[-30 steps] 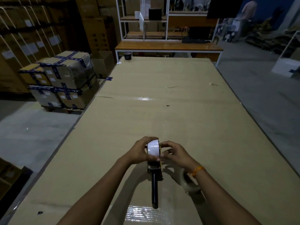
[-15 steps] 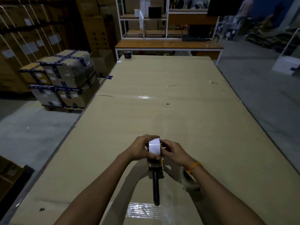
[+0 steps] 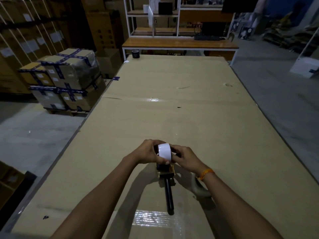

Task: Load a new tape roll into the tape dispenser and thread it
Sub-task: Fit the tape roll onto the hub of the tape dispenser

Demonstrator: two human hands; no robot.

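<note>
A white tape roll (image 3: 164, 151) stands on edge at the head of a tape dispenser (image 3: 165, 171), whose black handle (image 3: 169, 197) points toward me on the cardboard-covered table (image 3: 172, 109). My left hand (image 3: 148, 151) grips the roll from its left side, thumb across the lower front. My right hand (image 3: 185, 158) holds the roll's right side, fingers curled at its edge. The dispenser's head is mostly hidden under the roll and fingers. A pale empty roll core (image 3: 201, 188) lies on the table under my right wrist.
A dark tape roll (image 3: 135, 53) sits at the table's far left corner. Stacked taped cartons (image 3: 67, 78) stand on the floor to the left. A wooden bench with white shelving (image 3: 179, 44) is beyond the table. Glossy tape patch (image 3: 155, 221) near the front edge.
Both hands stay on the roll at the dispenser head. The roll has tilted slightly and my fingers have shifted a little around it.
</note>
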